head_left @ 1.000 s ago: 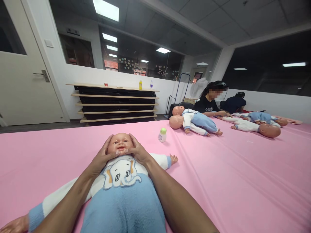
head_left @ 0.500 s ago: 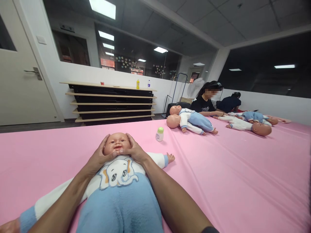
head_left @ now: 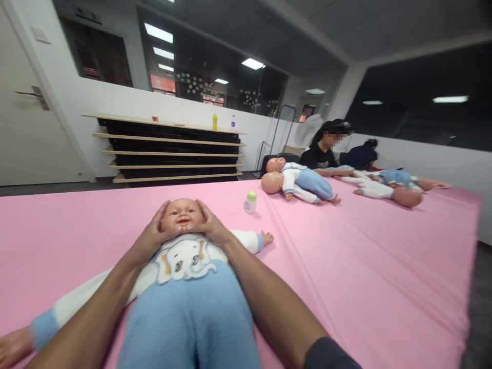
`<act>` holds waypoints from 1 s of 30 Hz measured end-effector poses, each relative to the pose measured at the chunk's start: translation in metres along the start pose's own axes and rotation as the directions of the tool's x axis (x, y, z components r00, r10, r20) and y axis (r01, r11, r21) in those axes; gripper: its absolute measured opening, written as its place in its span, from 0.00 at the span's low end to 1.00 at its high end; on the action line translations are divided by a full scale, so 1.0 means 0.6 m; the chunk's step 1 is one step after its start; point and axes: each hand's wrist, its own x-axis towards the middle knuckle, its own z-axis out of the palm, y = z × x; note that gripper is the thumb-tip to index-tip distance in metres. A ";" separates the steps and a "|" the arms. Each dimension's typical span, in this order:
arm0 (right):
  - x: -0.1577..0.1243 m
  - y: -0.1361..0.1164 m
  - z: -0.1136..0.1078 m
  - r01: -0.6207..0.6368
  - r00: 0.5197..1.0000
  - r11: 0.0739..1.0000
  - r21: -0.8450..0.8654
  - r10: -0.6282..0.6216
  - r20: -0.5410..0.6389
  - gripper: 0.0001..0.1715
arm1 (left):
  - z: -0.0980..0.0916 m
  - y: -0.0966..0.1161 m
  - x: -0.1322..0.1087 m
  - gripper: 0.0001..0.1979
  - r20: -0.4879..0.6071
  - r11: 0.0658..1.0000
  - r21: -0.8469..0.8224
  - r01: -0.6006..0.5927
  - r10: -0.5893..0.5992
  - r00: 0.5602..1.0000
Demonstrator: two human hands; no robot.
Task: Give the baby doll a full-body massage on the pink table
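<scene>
A baby doll (head_left: 183, 215) lies on its back in front of me, arms stretched out to both sides. It wears a white and blue outfit with an elephant face on the chest. My left hand (head_left: 156, 233) cups one side of its head, thumb at the chin. On the other side my right hand (head_left: 211, 225) cups the head the same way, its thumb below the doll's mouth. Behind the doll's outstretched arm stands a small white bottle (head_left: 250, 203) with a green cap, touched by neither hand.
A pink-covered table (head_left: 365, 266) bears everything. More dolls (head_left: 307, 183) lie at the back right, where a person (head_left: 325, 148) sits; another person (head_left: 361, 155) is farther off. Stacked boards (head_left: 172, 148) by the wall carry a yellow bottle (head_left: 214, 122) and a clear bottle (head_left: 232, 122).
The view has tipped down and turned slightly right, so the scene sits higher and the table's right edge shows. Both hands keep their hold on the doll's head.
</scene>
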 end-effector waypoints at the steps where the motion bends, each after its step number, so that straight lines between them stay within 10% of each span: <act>1: -0.004 -0.002 0.005 -0.007 1.000 1.000 0.005 0.006 0.017 0.64 | 0.002 0.005 -0.005 0.50 -0.008 0.999 -0.002 -0.043 0.043 0.999; 30: 0.008 0.013 -0.004 -0.026 0.995 0.998 0.052 0.021 0.097 0.60 | -0.005 -0.010 -0.002 0.54 0.148 0.971 -0.234 -0.046 0.082 0.986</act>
